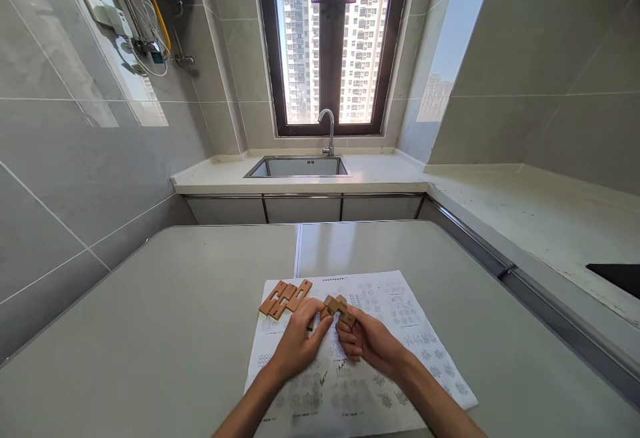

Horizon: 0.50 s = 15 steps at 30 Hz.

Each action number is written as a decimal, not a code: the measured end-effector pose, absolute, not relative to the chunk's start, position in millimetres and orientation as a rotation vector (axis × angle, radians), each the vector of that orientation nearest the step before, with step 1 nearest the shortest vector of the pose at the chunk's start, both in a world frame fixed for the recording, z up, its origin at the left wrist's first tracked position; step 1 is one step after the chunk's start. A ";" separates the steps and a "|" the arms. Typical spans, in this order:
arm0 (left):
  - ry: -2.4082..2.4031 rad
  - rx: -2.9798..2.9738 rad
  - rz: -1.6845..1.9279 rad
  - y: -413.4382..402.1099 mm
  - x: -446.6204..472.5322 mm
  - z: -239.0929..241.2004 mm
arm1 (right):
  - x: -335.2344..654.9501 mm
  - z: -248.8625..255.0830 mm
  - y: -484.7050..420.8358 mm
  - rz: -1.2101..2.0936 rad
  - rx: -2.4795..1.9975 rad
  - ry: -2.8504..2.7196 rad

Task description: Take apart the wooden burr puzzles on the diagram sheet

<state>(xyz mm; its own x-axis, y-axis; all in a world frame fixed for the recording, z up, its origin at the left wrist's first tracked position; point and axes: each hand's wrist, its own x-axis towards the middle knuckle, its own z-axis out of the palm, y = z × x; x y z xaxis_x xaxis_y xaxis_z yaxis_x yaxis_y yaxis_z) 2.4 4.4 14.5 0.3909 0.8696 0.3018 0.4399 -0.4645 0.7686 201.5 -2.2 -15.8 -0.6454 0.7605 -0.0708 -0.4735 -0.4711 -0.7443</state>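
Observation:
Small notched wooden puzzle pieces [336, 304] are held between my two hands above a printed sheet. My left hand [306, 338] pinches the left side of them with thumb and fingers. On the right side, my right hand [367, 338] grips them, its fingers curled beneath. Whether the pieces are joined or only touching I cannot tell. Several flat wooden puzzle pieces with slots [300, 295] lie side by side at the sheet's upper left corner, just beyond my left hand. The paper sheet [400, 318] shows rows of small printed diagrams and lies under both hands.
A pale table [200, 331] with a seam carries the sheet. Past its far edge stand a counter [385, 168], a sink [305, 158] and a faucet [330, 131] below a window. Another counter [575, 225] runs along the right, and a tiled wall [100, 158] on the left.

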 end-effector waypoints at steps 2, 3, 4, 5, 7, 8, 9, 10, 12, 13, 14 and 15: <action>1.118 2.088 0.961 4.0 2.7 14.1 | 201.5 -14.4 -2.3 2.148 -0.528 -0.936; 1.125 2.096 0.976 4.1 2.6 13.6 | 200.7 -14.0 -2.4 2.141 -0.542 -0.954; 1.140 2.102 0.998 4.5 2.4 12.8 | 199.4 -13.8 -2.5 2.115 -0.570 -0.978; 1.160 2.107 1.024 5.1 2.1 11.7 | 197.8 -13.6 -2.6 2.055 -0.618 -1.012; 1.215 2.119 1.072 7.1 1.2 8.5 | 194.0 -13.5 -3.5 1.838 -0.749 -1.123; 1.251 2.125 1.089 8.5 0.4 6.7 | 191.9 -13.5 -4.3 1.689 -0.818 -1.199; 1.293 2.128 1.100 10.2 -0.6 4.8 | 189.9 -13.3 -5.6 1.568 -0.868 -1.289; 1.339 2.129 1.108 12.0 -1.9 3.1 | 187.9 -12.9 -7.1 1.478 -0.906 -1.361; 1.424 2.128 1.118 15.4 -5.0 0.6 | 184.4 -11.8 -10.7 1.393 -0.936 -1.445; 1.456 2.134 1.127 16.7 -6.4 0.0 | 183.1 -11.0 -12.3 1.354 -0.952 -1.453; 1.476 2.152 1.138 17.6 -7.5 -0.2 | 182.3 -10.2 -13.7 1.309 -0.974 -1.448; 1.486 2.181 1.149 17.9 -8.1 0.0 | 182.0 -9.4 -14.5 1.255 -1.004 -1.429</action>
<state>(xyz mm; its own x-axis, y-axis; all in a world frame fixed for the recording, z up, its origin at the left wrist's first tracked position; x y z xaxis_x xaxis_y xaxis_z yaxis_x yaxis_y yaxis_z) -8.1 17.9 0.0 0.1628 0.8727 0.4603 0.6649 -0.4417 0.6023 182.0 -14.5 -9.4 -0.2108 0.9683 0.1336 -0.0076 0.1351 -0.9908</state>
